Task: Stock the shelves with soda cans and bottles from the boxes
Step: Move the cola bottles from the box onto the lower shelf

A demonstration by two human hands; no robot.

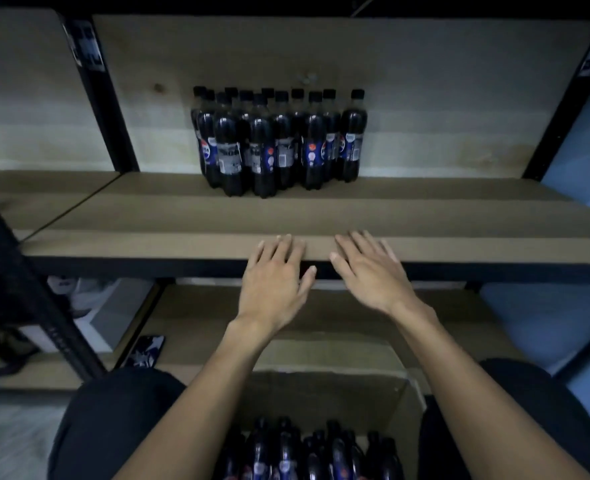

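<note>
A cluster of dark cola bottles (pixel 276 143) stands upright toward the back of the middle shelf (pixel 425 216), touching one another. They are plastic, with black screw caps and blue labels. Several labels carry a round red, white and blue emblem, and some show pale barcode panels. The lettering is too blurred to read.

The shelf is a flat tan board with a matte surface, set in a black metal frame (pixel 110 126). White stickers (pixel 91 50) on the frame's posts have dark marks that cannot be read.

More of the same bottles (pixel 307 452) stand packed in an open brown cardboard box (pixel 404 400) below, between the person's knees.

The left hand (pixel 276 282) and right hand (pixel 366 271) lie side by side, palms down, at the shelf's front edge. Each grip is slack, with fingers straight and spread and nothing held. Whether the fingertips touch the board cannot be told.
</note>
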